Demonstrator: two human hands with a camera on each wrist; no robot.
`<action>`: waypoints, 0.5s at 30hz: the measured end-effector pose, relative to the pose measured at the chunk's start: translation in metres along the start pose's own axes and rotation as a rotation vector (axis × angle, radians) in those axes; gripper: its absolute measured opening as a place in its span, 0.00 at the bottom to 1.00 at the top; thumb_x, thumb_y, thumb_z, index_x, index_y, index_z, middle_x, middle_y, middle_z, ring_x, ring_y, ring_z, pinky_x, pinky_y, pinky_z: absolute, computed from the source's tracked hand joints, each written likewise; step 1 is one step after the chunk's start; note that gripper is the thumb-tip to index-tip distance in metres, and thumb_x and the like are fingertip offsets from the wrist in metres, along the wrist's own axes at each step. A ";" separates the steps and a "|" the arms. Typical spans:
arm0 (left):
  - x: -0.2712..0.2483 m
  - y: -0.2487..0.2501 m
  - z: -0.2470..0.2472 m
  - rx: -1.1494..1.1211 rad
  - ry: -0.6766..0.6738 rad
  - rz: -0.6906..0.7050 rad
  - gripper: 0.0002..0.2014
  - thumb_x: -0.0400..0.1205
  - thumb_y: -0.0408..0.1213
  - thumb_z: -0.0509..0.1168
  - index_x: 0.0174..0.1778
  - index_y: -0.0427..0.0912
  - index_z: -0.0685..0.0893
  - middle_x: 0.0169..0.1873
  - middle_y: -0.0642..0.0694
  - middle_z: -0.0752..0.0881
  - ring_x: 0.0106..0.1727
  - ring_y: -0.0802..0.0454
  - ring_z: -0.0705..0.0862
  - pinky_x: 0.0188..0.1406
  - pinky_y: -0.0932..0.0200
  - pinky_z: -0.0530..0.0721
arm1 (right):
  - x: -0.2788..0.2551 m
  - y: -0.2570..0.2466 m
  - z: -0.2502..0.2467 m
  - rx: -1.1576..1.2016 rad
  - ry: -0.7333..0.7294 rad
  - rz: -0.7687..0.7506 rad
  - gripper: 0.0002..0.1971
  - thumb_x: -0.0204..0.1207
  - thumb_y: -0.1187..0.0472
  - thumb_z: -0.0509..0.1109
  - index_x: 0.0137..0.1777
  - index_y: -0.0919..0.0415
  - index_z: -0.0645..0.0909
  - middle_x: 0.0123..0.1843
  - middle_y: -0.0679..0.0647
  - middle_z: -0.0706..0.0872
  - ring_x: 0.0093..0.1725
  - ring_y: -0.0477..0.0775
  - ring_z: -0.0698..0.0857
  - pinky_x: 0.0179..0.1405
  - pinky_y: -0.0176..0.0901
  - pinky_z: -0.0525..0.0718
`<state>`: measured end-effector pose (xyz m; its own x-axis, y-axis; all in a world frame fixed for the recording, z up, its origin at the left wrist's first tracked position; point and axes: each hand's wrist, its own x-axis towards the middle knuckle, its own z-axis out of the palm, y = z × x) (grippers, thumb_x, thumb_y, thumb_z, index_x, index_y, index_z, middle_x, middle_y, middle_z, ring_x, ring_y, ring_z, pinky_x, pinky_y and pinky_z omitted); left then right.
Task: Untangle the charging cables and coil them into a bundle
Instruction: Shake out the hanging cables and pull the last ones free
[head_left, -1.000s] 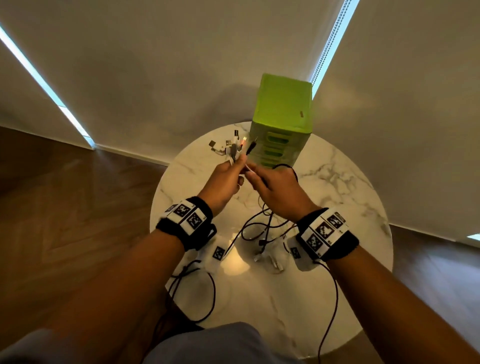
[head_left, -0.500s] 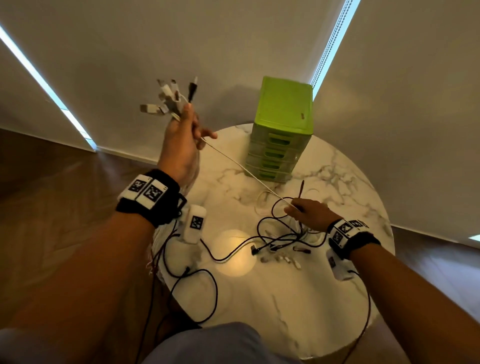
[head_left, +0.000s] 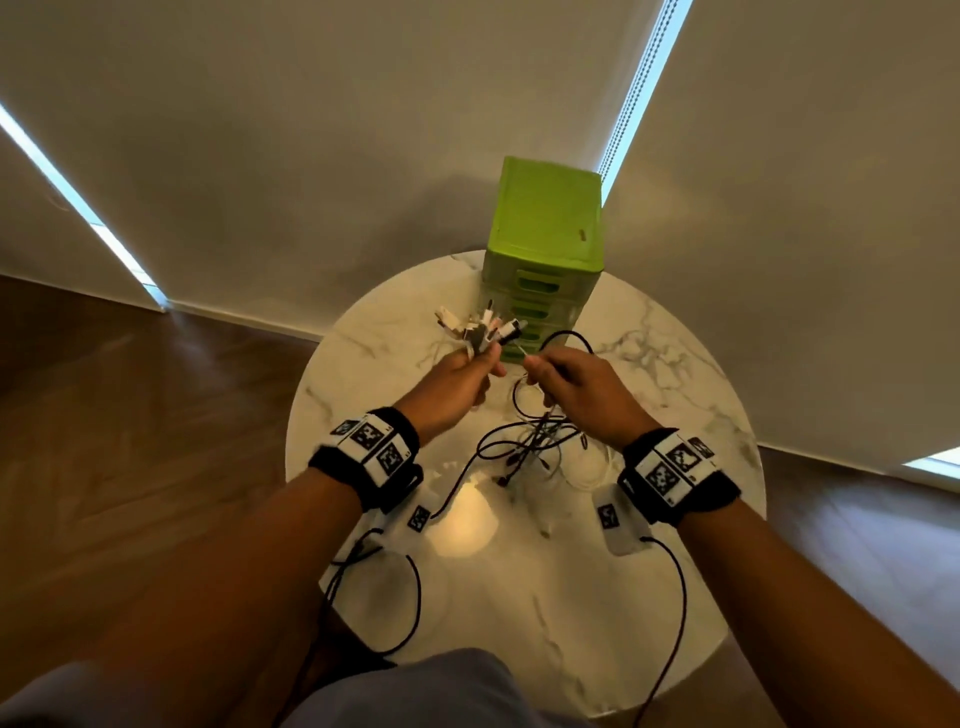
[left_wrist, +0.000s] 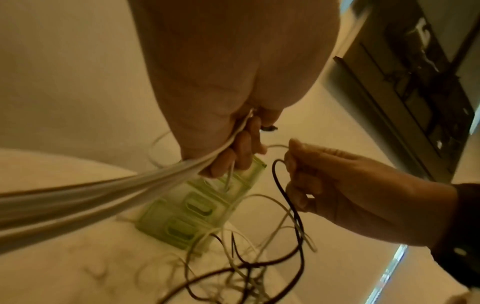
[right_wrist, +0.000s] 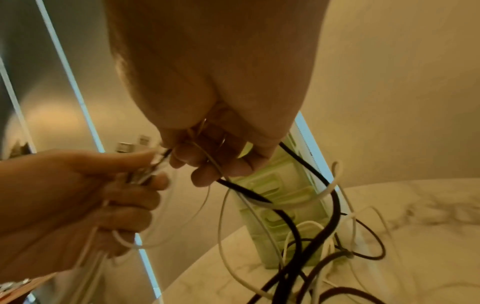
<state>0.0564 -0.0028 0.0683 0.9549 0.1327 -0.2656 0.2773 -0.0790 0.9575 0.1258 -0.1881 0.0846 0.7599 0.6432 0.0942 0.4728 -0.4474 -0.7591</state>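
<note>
My left hand (head_left: 467, 375) grips a bunch of charging cables just below their plug ends (head_left: 480, 332), which fan out above the fist. White cable lengths (left_wrist: 103, 195) trail from that fist (left_wrist: 240, 152) back past the wrist. Close to its right, my right hand (head_left: 563, 382) holds a black cable (right_wrist: 285, 216) and a thin white one (right_wrist: 213, 162) in curled fingers (right_wrist: 221, 164). From both hands the cables hang down to a black and white tangle (head_left: 535, 449) lying on the round marble table (head_left: 649, 597).
A green plastic drawer unit (head_left: 545, 244) stands at the table's far edge, just behind the hands. Black wristband leads (head_left: 410, 597) loop over the table's near left, and another lead (head_left: 680, 597) runs along the near right. Wooden floor surrounds the table.
My left hand has come down from high on the left to the middle with the plug ends. My right hand has lifted off the table to meet it, bringing cable up.
</note>
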 end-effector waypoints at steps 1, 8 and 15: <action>0.000 0.001 0.005 -0.074 -0.051 -0.018 0.18 0.92 0.52 0.53 0.50 0.45 0.82 0.25 0.55 0.68 0.28 0.57 0.67 0.33 0.58 0.66 | -0.002 -0.005 0.003 -0.009 -0.018 -0.039 0.13 0.88 0.54 0.64 0.46 0.59 0.85 0.36 0.43 0.85 0.35 0.41 0.84 0.36 0.33 0.79; 0.002 0.010 0.009 -0.107 -0.075 0.046 0.13 0.92 0.45 0.57 0.45 0.45 0.80 0.23 0.59 0.76 0.26 0.63 0.72 0.33 0.62 0.69 | -0.011 0.005 0.022 -0.104 -0.191 -0.013 0.15 0.88 0.50 0.63 0.47 0.57 0.84 0.40 0.41 0.84 0.38 0.35 0.81 0.40 0.31 0.76; 0.005 0.031 -0.013 -0.263 0.159 0.130 0.15 0.92 0.37 0.58 0.38 0.46 0.77 0.28 0.55 0.77 0.25 0.65 0.74 0.28 0.72 0.72 | -0.011 0.067 0.009 -0.400 -0.356 0.206 0.15 0.88 0.45 0.59 0.46 0.52 0.80 0.43 0.52 0.85 0.48 0.57 0.84 0.51 0.53 0.82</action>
<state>0.0684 0.0081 0.0981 0.9463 0.2921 -0.1385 0.0976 0.1501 0.9838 0.1456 -0.2193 0.0268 0.6901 0.6563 -0.3049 0.5153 -0.7415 -0.4297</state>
